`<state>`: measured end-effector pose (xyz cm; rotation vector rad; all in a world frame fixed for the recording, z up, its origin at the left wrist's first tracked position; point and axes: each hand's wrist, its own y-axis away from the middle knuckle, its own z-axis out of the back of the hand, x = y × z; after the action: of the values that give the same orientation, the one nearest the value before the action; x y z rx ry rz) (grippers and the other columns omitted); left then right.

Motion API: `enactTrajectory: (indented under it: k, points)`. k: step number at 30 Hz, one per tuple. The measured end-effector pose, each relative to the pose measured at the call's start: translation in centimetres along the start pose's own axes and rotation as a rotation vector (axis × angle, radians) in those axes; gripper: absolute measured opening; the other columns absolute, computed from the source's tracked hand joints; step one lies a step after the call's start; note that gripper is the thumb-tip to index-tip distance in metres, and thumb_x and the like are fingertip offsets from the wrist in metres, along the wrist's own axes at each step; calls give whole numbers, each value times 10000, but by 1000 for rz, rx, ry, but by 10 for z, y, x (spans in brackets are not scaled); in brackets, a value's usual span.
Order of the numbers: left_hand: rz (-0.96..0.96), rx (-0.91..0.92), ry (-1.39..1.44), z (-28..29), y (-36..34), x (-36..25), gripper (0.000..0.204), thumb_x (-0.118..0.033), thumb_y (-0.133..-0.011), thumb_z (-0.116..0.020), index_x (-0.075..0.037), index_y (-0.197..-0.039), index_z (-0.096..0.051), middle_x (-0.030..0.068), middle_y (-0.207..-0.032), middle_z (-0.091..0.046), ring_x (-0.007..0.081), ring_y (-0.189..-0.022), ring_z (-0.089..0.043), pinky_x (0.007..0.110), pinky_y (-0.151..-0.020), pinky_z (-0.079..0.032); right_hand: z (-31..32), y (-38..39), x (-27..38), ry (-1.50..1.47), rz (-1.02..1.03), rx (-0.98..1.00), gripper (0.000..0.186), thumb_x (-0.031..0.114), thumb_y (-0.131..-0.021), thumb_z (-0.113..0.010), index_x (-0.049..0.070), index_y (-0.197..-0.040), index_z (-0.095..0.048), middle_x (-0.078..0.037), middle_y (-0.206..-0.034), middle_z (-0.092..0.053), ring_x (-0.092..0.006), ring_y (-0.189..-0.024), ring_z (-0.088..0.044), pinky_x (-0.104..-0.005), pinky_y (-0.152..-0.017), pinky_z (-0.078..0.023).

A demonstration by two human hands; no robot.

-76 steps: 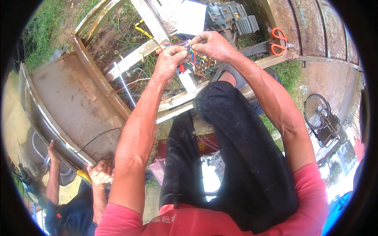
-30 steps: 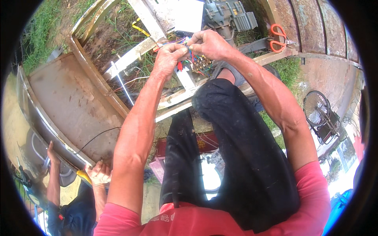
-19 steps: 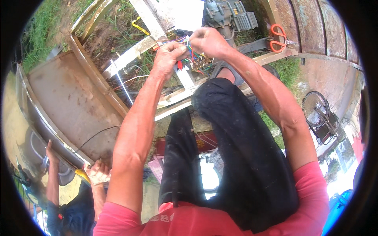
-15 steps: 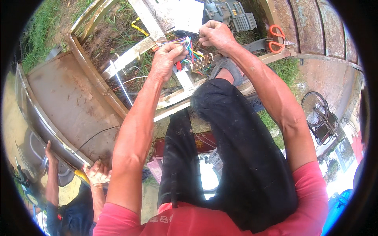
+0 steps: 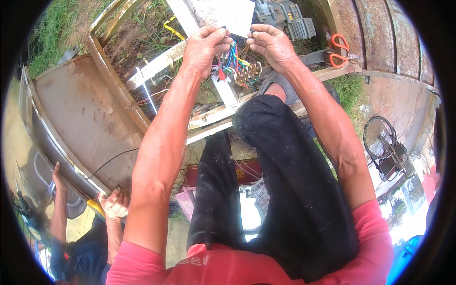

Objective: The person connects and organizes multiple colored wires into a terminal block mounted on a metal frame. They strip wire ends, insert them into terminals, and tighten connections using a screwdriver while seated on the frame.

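My left hand is closed in a pinch just below a white flat panel. A small dark bit shows at its fingertips, too small to name. My right hand pinches at the panel's lower right corner, with another tiny dark piece at the fingers. Between the hands hangs a bundle of coloured wires, partly hidden by my left hand. Below it is a row of brass-coloured terminals, close to a whitish metal frame.
Orange-handled scissors lie on the frame at right, near a grey metal motor housing. A rusty panel stands at far right. At lower left, another person's hands hold a curved metal panel. A bicycle wheel shows at right.
My left hand has moved up and right, from the wires to the panel's lower edge. My right hand has shifted slightly right and down. The view has shifted a little.
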<state>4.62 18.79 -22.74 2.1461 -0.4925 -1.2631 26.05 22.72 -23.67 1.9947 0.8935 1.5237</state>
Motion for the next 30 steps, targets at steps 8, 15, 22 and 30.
enactTrajectory:
  k: [8, 15, 22, 30]
  points:
    - [-12, -277, -467, 28, 33, 12, 276, -167, -965, -678, 15, -1172, -675, 97, -988, -718, 158, -859, -689, 292, -789, -576, -7, 3, 2, 71, 21, -4, 299, 85, -1004, -619, -18, -1285, -603, -127, -1124, -692, -187, -946, -700, -302, -838, -589]
    - [-80, -383, -1160, 3, 83, 58, 302, -316, -848, -764, -49, -960, -681, 112, -912, -714, 272, -831, -701, 416, -753, -543, 1, 2, -7, 90, -1, -34, 321, 66, -964, -634, -34, -1268, -613, -125, -1107, -704, -194, -944, -716, -283, -805, -588]
    - [-146, -372, -1131, 20, 71, 62, 246, -237, -839, -707, -43, -988, -693, 133, -971, -701, 293, -888, -691, 417, -808, -537, 13, 10, -19, 484, -16, -100, 396, 144, -910, -702, -19, -1267, -648, -116, -1150, -726, -156, -961, -710, -281, -838, -565]
    - [-111, -319, -795, 39, 51, 19, 254, -181, -868, -703, -18, -1059, -741, 86, -897, -737, 162, -814, -689, 318, -783, -556, 9, -3, -40, 1077, -56, 172, 713, 375, -878, -747, -86, -1388, -556, -252, -1328, -644, -296, -1206, -648, -368, -1034, -495]
